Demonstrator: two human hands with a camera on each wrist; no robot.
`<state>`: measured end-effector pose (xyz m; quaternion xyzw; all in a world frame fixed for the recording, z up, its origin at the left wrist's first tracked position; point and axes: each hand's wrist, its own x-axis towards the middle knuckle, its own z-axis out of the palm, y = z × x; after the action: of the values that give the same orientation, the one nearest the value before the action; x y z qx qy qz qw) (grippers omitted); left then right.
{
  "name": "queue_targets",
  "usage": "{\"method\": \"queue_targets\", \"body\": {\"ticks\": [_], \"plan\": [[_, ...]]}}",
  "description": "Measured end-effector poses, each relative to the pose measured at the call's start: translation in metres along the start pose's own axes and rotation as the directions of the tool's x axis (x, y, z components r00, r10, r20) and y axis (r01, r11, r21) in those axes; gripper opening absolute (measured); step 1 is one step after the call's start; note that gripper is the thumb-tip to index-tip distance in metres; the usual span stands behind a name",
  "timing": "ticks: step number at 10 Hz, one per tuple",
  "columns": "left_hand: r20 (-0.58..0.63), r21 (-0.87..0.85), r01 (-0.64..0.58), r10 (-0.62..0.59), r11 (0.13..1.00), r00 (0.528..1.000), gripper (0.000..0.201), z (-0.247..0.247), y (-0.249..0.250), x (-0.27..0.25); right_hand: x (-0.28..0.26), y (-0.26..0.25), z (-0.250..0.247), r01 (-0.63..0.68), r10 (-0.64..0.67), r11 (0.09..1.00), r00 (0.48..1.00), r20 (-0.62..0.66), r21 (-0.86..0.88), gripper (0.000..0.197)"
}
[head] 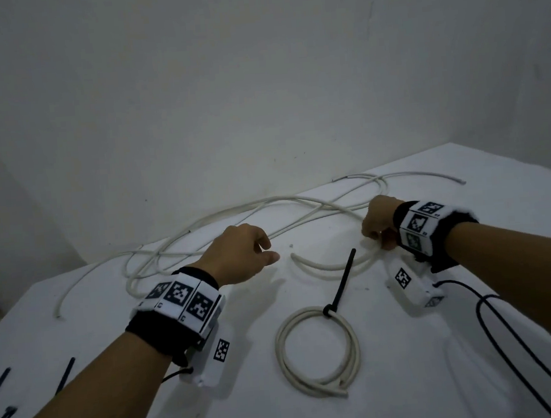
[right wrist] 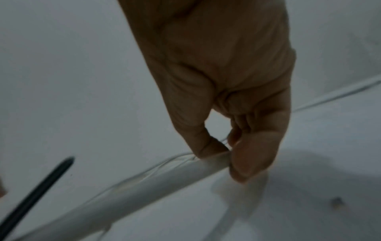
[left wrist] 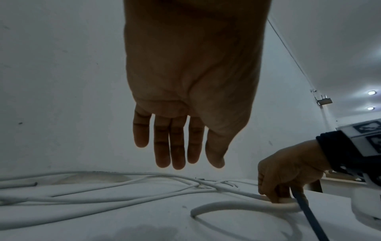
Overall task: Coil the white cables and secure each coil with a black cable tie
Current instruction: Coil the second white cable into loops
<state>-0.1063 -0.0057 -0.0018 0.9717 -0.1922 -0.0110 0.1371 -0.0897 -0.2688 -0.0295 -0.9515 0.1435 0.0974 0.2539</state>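
A coiled white cable (head: 316, 347) lies on the table near me, bound by a black cable tie (head: 339, 284) whose tail points away. My right hand (head: 379, 223) pinches a loose white cable (head: 324, 264) that curves on the table; in the right wrist view thumb and fingers (right wrist: 245, 163) close on that cable (right wrist: 144, 184). My left hand (head: 243, 254) hovers over the table with straight, relaxed fingers (left wrist: 177, 146), holding nothing. More loose white cables (head: 222, 223) sprawl across the far side of the table.
Spare black cable ties (head: 64, 374) lie at the table's near left. A thin black cord (head: 521, 338) loops at the near right. A wall (head: 258, 94) stands right behind the white table (head: 413, 379).
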Motion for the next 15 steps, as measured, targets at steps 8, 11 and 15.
{"method": "queue_targets", "body": {"ticks": [8, 11, 15], "plan": [[-0.809, -0.076, 0.066, -0.1, 0.995, 0.579, 0.088, -0.126, 0.006, -0.041, -0.154, -0.101, -0.15, 0.862, -0.354, 0.135, 0.502, -0.789, 0.488, 0.016], [-0.738, -0.195, -0.18, -0.023, 0.964, 0.675, 0.049, -0.194, 0.026, -0.057, -0.203, -0.089, -0.163, 0.864, -0.334, -0.024, 0.468, -0.818, 0.504, 0.015], [-0.871, -0.158, -0.535, 0.138, 0.83, 0.471, 0.027, -0.243, 0.079, -0.057, -0.248, -0.076, -0.177, 0.919, -0.182, -0.245, 0.269, -0.946, 0.309, 0.016]]}}
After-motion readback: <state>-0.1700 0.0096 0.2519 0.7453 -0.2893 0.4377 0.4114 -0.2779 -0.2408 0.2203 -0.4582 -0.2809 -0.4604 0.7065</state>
